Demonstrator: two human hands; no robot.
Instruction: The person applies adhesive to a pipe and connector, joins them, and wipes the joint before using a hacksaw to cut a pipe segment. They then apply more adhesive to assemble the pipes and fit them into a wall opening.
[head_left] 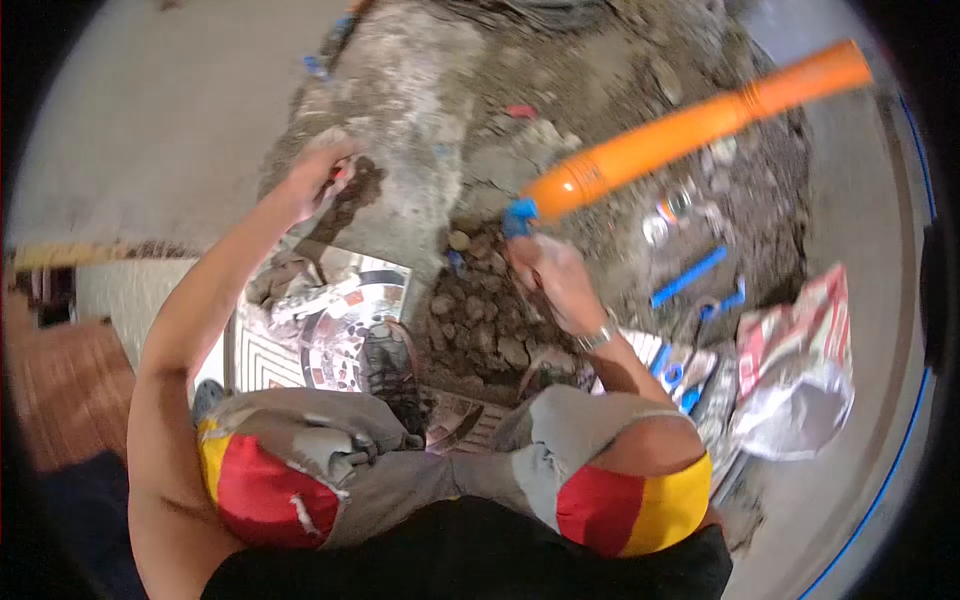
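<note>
I am squatting over a mound of grey mortar (420, 120) and dirt. My left hand (318, 175) reaches out to the mound's left side. It is closed around a small tool whose tip sits in a dark wet patch (362, 188). My right hand (548, 268), with a watch (597, 338) on the wrist, is curled at the blue end (518, 216) of a long orange tool (690, 125). That tool slants up and to the right over the dirt. How the fingers grip it is partly hidden.
Patterned tiles (345, 325) lie under my knees next to broken rubble (480, 325). My shoe (390, 365) rests on them. Blue pipe pieces (690, 275) and a crumpled red-and-white bag (800, 370) lie to the right. Bare concrete floor (150, 110) spreads to the left.
</note>
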